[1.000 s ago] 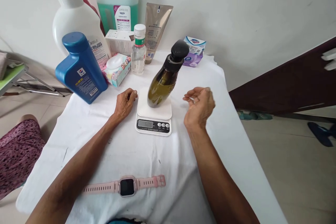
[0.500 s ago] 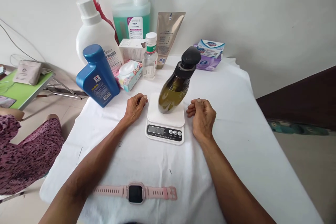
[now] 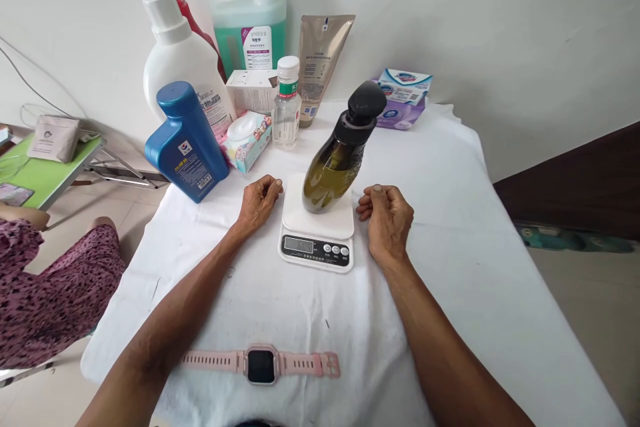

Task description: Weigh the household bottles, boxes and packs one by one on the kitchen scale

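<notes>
A dark green pump bottle (image 3: 325,177) with a black head stands on a white kitchen scale (image 3: 320,221), its top leaning right in the view. Digits show on the scale's display, too faint to read. Left of the scale, my left hand (image 3: 259,201) rests on the cloth with its fingers curled in and nothing visible in them. On the opposite side lies my right hand (image 3: 387,220), loosely closed, thumb over the bent fingers, holding nothing that I can see. Neither hand touches the bottle. Below the scale lies a pink-strapped smartwatch (image 3: 261,365).
Behind stand a blue bottle (image 3: 187,147), a white jug (image 3: 185,73), a green liquid bottle (image 3: 227,40), a clear bottle (image 3: 286,120), a tissue box (image 3: 253,147) and a beige tube (image 3: 320,67). Soap packs (image 3: 404,97) sit back right. A person in patterned clothing (image 3: 65,287) sits at left.
The camera view shifts slightly. Both hands, the pump bottle and the scale keep their places on the table.
</notes>
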Demonstrator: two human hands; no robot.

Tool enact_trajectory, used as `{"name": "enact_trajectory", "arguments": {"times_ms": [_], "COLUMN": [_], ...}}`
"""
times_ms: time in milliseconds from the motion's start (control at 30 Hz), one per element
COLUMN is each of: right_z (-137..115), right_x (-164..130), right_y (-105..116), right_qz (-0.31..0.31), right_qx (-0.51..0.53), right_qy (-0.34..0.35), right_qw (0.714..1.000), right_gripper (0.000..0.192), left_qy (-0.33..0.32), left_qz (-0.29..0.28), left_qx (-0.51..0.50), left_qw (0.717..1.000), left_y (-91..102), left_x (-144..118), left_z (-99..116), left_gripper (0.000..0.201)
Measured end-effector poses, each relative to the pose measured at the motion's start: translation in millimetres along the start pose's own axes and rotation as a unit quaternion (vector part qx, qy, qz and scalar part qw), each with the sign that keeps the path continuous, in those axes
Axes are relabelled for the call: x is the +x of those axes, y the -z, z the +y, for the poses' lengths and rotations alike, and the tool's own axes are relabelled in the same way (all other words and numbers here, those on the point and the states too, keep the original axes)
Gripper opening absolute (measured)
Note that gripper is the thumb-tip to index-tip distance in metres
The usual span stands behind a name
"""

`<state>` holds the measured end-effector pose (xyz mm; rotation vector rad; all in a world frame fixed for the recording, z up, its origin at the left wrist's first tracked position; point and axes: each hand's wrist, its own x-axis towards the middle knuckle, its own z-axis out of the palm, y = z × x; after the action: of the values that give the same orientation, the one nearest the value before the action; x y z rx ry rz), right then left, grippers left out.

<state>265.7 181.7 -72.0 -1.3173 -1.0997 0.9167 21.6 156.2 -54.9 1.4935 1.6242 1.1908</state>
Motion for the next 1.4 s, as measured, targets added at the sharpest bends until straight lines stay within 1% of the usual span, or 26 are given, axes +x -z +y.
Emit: {"name": "enact_trajectory", "arguments": {"times_ms": [467,767,1167,1400], "right_z": [-1.8,-4.5,-2.9,-4.9], "right_x": [-0.7,-1.1,-0.9,-1.1], "right_y": [0.3,-0.4,1.0,0.4], "right_qz": [-0.007,-0.005,-0.011,-0.006], "right_qx": [-0.004,-0.015,-0.012,-0.013], "right_qy": [0.002,-0.005,-0.002,-0.012], "right_qw": [1.0,1.0,1.0,1.0], "right_gripper": [0.027,0.026,0.034,0.025], "left_qy": [-0.006,0.011,0.012,0.012], "left_qz": [-0.001,-0.002,-0.004,-0.005], "left_qx": [0.0,0.003,0.012,0.012], "left_qw": [1.0,1.0,1.0,1.0], "left_y": [-1.0,-0.5,-0.1,-0.4], "left_x": [0.9,0.1,1.1,1.2], "left_z": [-2.4,-0.5,1.0,1.5], "left_gripper": [0.039,0.04,0.039,0.039]}}
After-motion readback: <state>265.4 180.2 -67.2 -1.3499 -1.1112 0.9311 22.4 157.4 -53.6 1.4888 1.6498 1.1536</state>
